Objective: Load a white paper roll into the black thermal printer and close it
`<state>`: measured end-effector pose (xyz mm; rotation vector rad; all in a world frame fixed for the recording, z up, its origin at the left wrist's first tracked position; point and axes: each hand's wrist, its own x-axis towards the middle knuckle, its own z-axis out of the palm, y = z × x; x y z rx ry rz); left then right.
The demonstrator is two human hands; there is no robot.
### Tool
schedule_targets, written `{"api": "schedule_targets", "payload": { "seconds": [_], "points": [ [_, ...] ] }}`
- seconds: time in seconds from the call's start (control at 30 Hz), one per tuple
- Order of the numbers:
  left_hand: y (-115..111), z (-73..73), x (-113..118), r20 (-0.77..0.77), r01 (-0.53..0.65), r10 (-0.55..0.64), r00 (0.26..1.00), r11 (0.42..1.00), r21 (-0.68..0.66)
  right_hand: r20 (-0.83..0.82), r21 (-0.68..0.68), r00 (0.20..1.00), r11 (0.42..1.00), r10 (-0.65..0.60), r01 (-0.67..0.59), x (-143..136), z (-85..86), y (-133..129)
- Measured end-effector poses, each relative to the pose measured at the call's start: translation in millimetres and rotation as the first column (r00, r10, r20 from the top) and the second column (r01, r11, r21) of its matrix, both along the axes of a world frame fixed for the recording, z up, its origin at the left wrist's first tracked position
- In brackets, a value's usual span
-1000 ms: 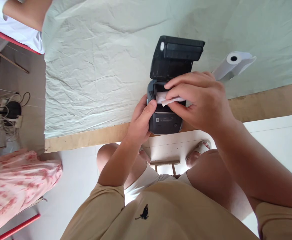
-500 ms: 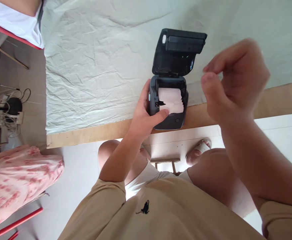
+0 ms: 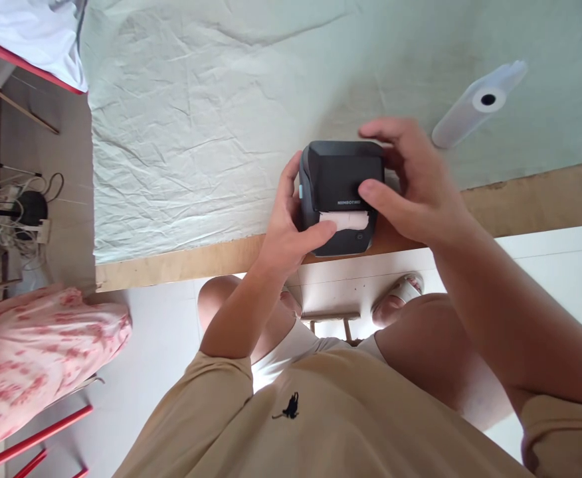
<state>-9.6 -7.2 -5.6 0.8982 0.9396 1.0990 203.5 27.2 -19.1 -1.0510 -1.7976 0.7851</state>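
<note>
A dark grey label printer (image 3: 345, 172) stands at the table's front edge with its lid down. A strip of white paper (image 3: 351, 220) sticks out below the lid. My left hand (image 3: 291, 222) is wrapped round the printer's left side, its thumb pressing on the paper strip. At the printer's right side is my right hand (image 3: 413, 182), fingers apart and curved. Its thumb tip lies over the lid's right part, and whether it touches the lid I cannot tell. The fingers behind the printer are partly hidden.
A roll of clear plastic film (image 3: 470, 109) lies on the pale green cloth (image 3: 196, 133) to the right. The wooden table edge (image 3: 181, 265) runs in front of my knees. At the left are tangled cables (image 3: 14, 219), a pink floral cloth (image 3: 56, 345) and another person's white clothing (image 3: 36, 40).
The printer's lid has swung down from upright to shut over the paper. My right hand has moved left and down to the printer, uncovering the film roll. My left hand stays in place.
</note>
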Motion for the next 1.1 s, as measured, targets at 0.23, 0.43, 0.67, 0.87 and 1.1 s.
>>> {"api": "schedule_targets", "payload": {
  "seconds": [0.23,0.43,0.67,0.87,1.1],
  "points": [
    [3,3.6,7,0.0,-0.031,0.031,1.0,0.995,-0.093,0.05,-0.074,0.997,0.996,0.061,-0.057,2,-12.5,6],
    [3,5.5,5,0.039,-0.014,0.016,0.999,0.998,-0.065,0.047,-0.034,0.998,0.999,0.029,-0.027,0,-18.2,6],
    [3,3.9,11,0.029,-0.064,0.065,0.997,0.997,-0.053,0.083,0.007,0.996,0.999,0.039,-0.039,2,-18.2,6],
    [6,2.0,15,0.076,-0.087,0.091,0.993,0.995,-0.045,0.083,0.012,0.995,0.998,0.058,-0.059,4,-14.9,5],
    [10,-11.0,10,0.086,-0.156,0.17,0.982,0.977,-0.144,0.115,0.096,0.989,0.989,0.097,-0.108,10,-4.4,4]
  ]
}}
